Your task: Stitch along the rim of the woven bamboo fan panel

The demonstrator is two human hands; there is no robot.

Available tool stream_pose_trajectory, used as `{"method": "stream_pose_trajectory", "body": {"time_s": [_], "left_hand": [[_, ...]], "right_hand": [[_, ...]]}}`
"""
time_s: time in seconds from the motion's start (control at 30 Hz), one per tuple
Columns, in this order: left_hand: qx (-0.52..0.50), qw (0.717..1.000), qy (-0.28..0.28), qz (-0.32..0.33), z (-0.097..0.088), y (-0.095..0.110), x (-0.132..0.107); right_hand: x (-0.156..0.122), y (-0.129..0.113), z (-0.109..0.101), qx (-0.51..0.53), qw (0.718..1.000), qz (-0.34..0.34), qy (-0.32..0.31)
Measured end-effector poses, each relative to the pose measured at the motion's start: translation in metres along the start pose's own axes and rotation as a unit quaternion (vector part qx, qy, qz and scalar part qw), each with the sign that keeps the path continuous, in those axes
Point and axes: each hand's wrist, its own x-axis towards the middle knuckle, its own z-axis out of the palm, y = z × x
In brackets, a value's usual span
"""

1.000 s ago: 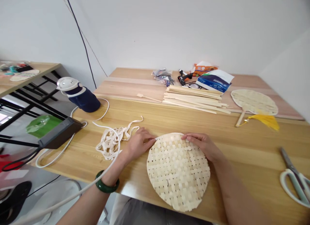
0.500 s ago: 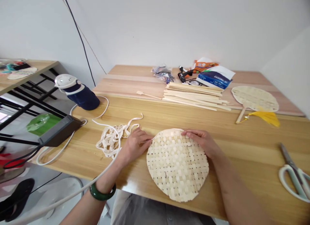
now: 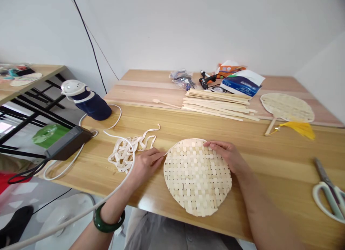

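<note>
As before, the hands stay apart on the round woven pale-bamboo mat (image 3: pixel 197 177) lying on the light wooden table (image 3: pixel 272 160): the left hand (image 3: pixel 147 165) pinches a thin loose bamboo strip (image 3: pixel 172 148) at the mat's left rim, while the right hand (image 3: pixel 225 156) rests open on its top rim.

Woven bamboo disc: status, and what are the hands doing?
Left hand at the edge; right hand on the rim; woven bamboo disc flat; white cable by left hand.

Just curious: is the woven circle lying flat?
Flat: the woven bamboo disc lies on the wooden table, touched by the right hand.
</note>
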Motion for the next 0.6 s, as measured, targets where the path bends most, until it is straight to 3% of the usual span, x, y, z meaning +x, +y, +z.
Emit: {"method": "stream_pose_trajectory", "body": {"time_s": [0.13,0.3,0.6], "left_hand": [[0.006,1.000,-0.017,-0.012,0.000,0.001,-0.004],[0.013,0.999,0.035,-0.028,0.002,-0.001,-0.006],[0.007,0.999,0.036,0.004,0.006,0.002,-0.012]], "right_hand": [[0.002,0.003,0.000,0.014,1.000,-0.003,0.001],[0.003,0.003,-0.001,0.021,1.000,0.000,0.000],[0.001,0.001,0.000,0.032,0.999,0.010,0.003]]}}
